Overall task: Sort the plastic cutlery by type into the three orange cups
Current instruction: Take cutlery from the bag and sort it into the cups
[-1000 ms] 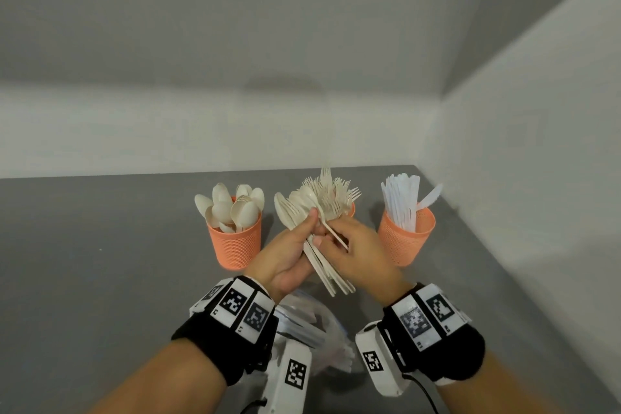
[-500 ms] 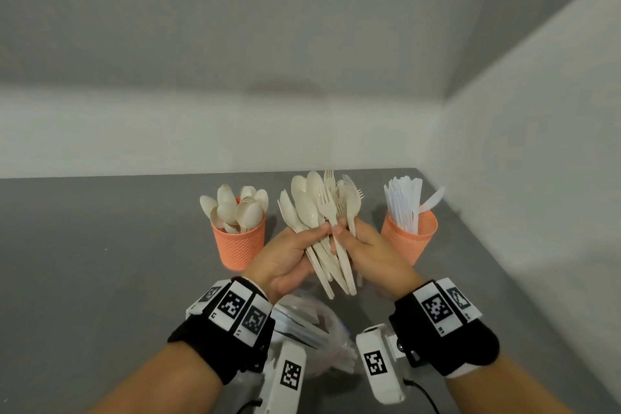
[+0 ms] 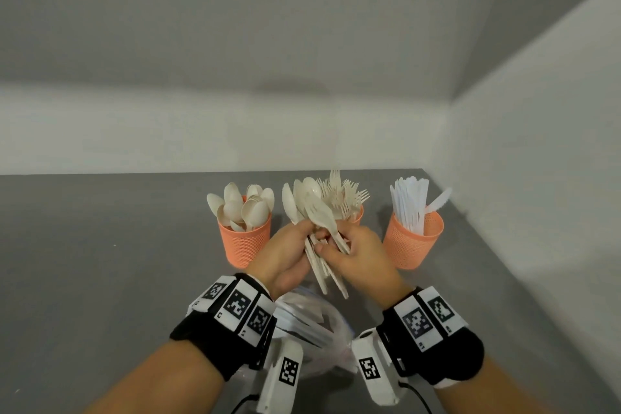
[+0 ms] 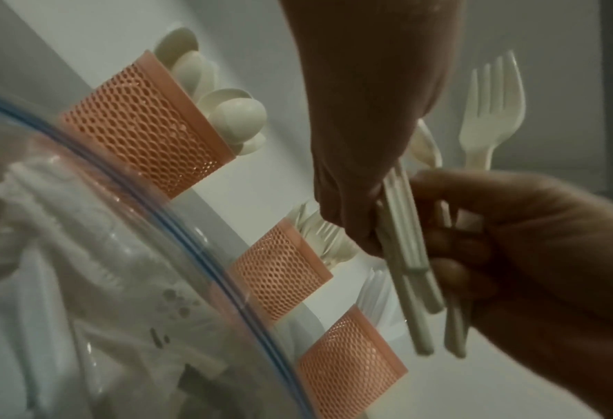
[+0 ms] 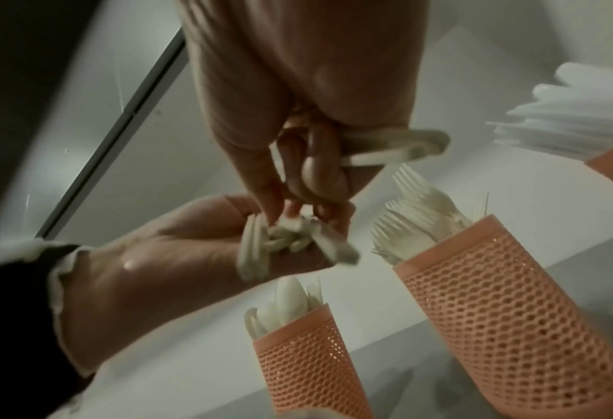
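Three orange mesh cups stand in a row on the grey table. The left cup (image 3: 243,242) holds spoons, the middle cup (image 3: 358,217) holds forks and is mostly hidden behind my hands, and the right cup (image 3: 413,239) holds white knives. My left hand (image 3: 302,235) grips a cutlery bundle (image 3: 316,208) of cream spoons and forks, heads up, in front of the middle cup. My right hand (image 3: 332,240) curls round some of the bundle's handles (image 4: 405,249). One fork (image 4: 491,113) stands out on the right-hand side in the left wrist view.
A clear zip bag (image 3: 312,319) with more white cutlery lies on the table under my wrists. White walls close off the back and the right side, near the knife cup. Bare grey table (image 3: 100,279) spreads to the left.
My right hand went from pulling at one fork to closing round the bundle's handles. The bundle was turned more upright and has sunk a little in front of the fork cup.
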`<state>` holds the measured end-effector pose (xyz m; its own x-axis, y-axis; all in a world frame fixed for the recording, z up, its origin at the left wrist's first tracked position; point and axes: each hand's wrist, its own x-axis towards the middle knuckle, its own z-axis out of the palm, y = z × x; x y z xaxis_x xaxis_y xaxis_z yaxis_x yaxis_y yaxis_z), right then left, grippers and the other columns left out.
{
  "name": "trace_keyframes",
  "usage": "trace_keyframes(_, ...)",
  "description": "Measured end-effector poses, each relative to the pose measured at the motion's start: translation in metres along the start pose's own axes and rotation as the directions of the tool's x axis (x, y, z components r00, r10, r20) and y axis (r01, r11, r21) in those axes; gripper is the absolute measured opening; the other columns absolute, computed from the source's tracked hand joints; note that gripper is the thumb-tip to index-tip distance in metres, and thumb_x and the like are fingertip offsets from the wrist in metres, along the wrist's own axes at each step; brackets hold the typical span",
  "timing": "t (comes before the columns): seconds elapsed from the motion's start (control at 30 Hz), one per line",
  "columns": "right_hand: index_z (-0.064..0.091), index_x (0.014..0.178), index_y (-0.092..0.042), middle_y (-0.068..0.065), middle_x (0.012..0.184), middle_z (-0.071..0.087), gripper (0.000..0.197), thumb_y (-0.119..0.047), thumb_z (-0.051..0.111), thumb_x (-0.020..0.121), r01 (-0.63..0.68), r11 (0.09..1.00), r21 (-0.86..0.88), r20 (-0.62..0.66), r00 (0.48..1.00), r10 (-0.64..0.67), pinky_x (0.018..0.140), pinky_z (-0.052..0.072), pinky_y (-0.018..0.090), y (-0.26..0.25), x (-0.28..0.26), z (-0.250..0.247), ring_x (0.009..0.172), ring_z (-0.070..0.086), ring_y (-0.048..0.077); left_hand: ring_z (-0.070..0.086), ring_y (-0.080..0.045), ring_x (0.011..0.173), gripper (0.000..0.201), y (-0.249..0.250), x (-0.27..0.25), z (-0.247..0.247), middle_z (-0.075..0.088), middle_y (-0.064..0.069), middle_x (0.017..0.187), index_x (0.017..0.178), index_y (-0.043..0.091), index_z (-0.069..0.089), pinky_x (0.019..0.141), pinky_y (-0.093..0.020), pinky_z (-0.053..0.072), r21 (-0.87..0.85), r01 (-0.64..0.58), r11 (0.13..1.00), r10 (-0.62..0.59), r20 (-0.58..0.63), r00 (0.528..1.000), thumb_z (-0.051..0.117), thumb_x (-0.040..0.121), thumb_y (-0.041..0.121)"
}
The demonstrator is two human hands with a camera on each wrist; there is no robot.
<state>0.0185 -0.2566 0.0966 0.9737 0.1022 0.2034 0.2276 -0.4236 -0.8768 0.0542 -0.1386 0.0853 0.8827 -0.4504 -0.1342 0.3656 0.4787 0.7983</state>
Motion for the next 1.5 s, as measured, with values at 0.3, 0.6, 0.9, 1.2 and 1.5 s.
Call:
trace_keyframes(0.3,0.06,0.102,-0.007,-0.013,0.075,0.056,0.016,-0.011,0.057,0.087,0.016,0.986,-0.163,0.048,0.999,-0.008,0.06,0.041,0.003,0.004,0.006,-0.001,0.067,0.054,-0.002,0.072,-0.024,0.074,0.03,-0.003,-0.006,-0.007,0.072,-0.017,0.082,0.106,-0.004,0.059,0.062,-0.031,0.058,-0.222,0.053,0.974,-0.051,0.014,0.999,0.035,0.089,0.001)
trace_keyframes(0.6,0.049,0.107,-0.025,-0.007,0.064,0.049,0.017,-0.016,0.043,0.094,-0.18,0.977,0.113,0.164,0.973,0.16,0.045,0.037,0.014,0.011,0.008,-0.011,0.049,0.047,0.0,0.066,-0.03,0.07,0.02,-0.008,-0.008,-0.003,0.063,-0.02,0.071,0.093,-0.007,0.061,0.075,-0.04,0.058,0.084,-0.052,0.995,0.048,0.053,0.997,0.042,0.092,-0.002)
trace_keyframes(0.9,0.054,0.109,-0.023,-0.008,0.054,0.032,0.024,-0.033,0.036,0.098,-0.11,0.842,0.529,0.003,0.992,0.128,0.047,0.031,0.023,0.02,0.02,-0.032,0.046,0.031,0.007,0.053,-0.012,0.058,0.02,0.001,-0.008,-0.006,0.055,-0.007,0.07,0.087,0.004,0.059,0.053,-0.022,0.047,0.147,-0.036,0.989,0.058,-0.148,0.987,0.045,0.089,-0.01)
trace_keyframes(1.2,0.046,0.09,-0.026,-0.003,0.072,0.05,0.017,-0.012,0.038,0.097,0.106,0.909,0.402,-0.512,0.85,0.127,0.081,0.047,0.026,0.034,0.073,-0.045,0.072,0.057,0.008,0.056,-0.007,0.053,0.015,0.021,-0.011,-0.015,0.058,-0.005,0.071,0.084,0.004,0.058,0.054,-0.019,0.052,0.163,-0.103,0.981,0.136,-0.207,0.969,0.048,0.091,-0.003)
trace_keyframes(1.5,0.052,0.1,-0.02,-0.003,0.083,0.062,0.025,-0.023,0.068,0.082,0.037,0.905,0.424,-0.415,0.896,0.158,0.078,0.053,0.034,0.051,0.101,-0.026,0.081,0.064,0.016,0.057,-0.007,0.055,0.008,0.029,-0.011,-0.022,0.061,-0.001,0.067,0.093,0.002,0.057,0.056,-0.019,0.053,0.161,-0.122,0.979,0.154,-0.207,0.966,0.05,0.091,-0.001)
